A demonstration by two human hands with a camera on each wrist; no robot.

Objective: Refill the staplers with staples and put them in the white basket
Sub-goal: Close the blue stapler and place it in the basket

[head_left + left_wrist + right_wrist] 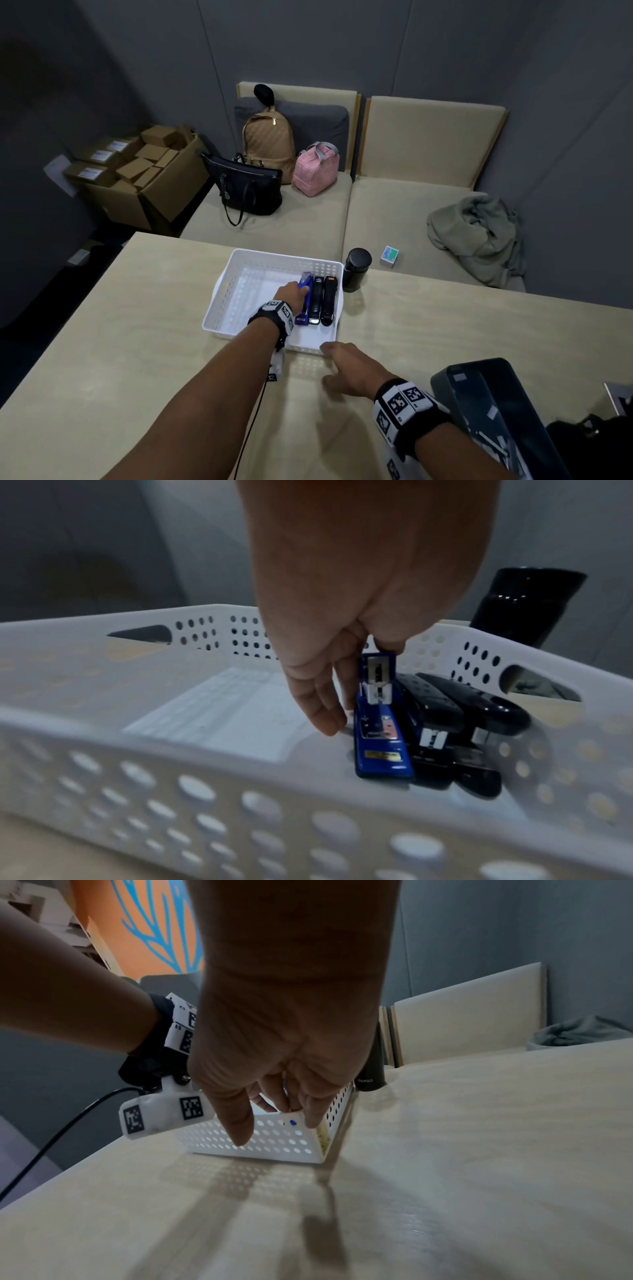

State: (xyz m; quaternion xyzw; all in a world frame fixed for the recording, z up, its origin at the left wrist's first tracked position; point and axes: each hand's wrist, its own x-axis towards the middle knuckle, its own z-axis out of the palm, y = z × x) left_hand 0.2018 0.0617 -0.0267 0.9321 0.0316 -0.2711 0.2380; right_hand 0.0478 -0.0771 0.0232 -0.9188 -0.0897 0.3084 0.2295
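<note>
The white basket (pixel 219 308) stands on the table's far side. Three staplers lie side by side along its right wall: a blue stapler (pixel 304 305), a black stapler (pixel 317 301) and a black stapler with an orange mark (pixel 330 299). My left hand (pixel 291 295) reaches into the basket and pinches the blue stapler (pixel 380 739) near its far end, with thumb and fingers on either side. That stapler rests on the basket floor beside the black ones (pixel 428 723). My right hand (pixel 342 368) lies at the basket's near right corner (pixel 274 1139), its nearly straight fingers (pixel 311 1112) touching the rim.
A black tumbler (pixel 357 270) stands just right of the basket. A dark bin (pixel 496 411) sits at the table's near right. Beyond the table, a sofa holds bags (pixel 253 188), a small box (pixel 389 256) and a grey-green garment (pixel 479 236). Cardboard boxes (pixel 137 171) stand at the far left.
</note>
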